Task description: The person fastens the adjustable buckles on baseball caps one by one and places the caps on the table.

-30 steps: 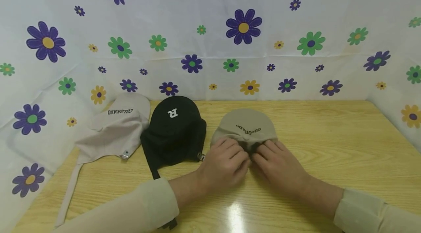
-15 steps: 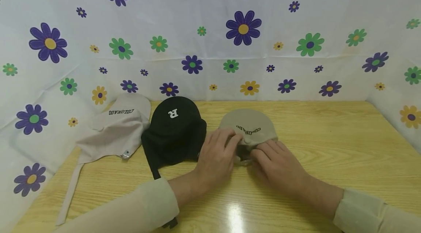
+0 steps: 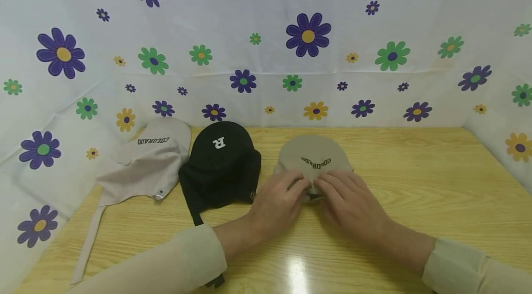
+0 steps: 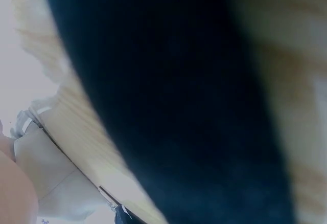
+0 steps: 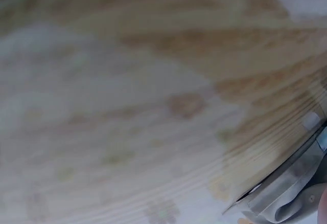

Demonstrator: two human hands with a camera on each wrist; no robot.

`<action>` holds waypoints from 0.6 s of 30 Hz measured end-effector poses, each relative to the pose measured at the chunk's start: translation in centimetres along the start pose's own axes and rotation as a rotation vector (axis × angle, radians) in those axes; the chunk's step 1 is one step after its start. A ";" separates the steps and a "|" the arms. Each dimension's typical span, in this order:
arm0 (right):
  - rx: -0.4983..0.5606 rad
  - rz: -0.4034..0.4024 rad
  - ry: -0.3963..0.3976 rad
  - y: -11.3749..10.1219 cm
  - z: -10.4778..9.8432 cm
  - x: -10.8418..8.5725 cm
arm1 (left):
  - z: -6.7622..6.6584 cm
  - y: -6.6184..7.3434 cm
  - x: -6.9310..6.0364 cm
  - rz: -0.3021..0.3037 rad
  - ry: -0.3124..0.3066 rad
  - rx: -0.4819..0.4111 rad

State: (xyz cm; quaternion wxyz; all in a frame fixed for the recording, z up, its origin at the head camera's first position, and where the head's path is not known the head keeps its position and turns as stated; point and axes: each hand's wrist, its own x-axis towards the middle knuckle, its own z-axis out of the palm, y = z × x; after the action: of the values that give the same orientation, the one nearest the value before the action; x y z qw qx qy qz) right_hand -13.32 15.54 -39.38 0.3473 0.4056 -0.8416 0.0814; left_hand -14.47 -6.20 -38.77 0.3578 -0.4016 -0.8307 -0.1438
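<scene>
A beige cap [image 3: 313, 148] with "COLORADO" reading upside down lies on the wooden table [image 3: 415, 183], its rounded far edge away from me. My left hand [image 3: 276, 199] grips the near left part of its crown. On the near right, my right hand [image 3: 353, 204] holds the crown, fingers over the fabric and thumb hidden. Between the hands a small dark gap shows at the cap's back opening. In the left wrist view the cap [image 4: 56, 170] appears low at the left; in the right wrist view its edge [image 5: 286, 183] shows at lower right.
Left of the beige cap lies a black cap [image 3: 222, 160] with a white "R", its strap running under my left sleeve [image 3: 183, 257]. Farther left is a pale cap [image 3: 145, 169] with a long strap. A flowered cloth [image 3: 257, 17] hangs behind. A blurred dark band [image 4: 168, 101] crosses the left wrist view.
My left fingers first opened out over the crown, then drew back to its near edge. The right fingers moved up onto the crown. The back opening showed wider, then narrowed as the fabric shifted.
</scene>
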 end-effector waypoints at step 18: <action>-0.007 -0.032 -0.042 0.5 0.2 0.2 | 0.0 -0.3 0.1 -0.015 -0.221 -0.092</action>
State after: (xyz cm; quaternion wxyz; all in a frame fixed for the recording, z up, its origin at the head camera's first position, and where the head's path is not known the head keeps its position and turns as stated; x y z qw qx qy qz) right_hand -13.88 15.65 -39.30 0.3322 0.4192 -0.8425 0.0643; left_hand -14.72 -6.29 -38.66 0.2441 -0.4247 -0.8606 -0.1393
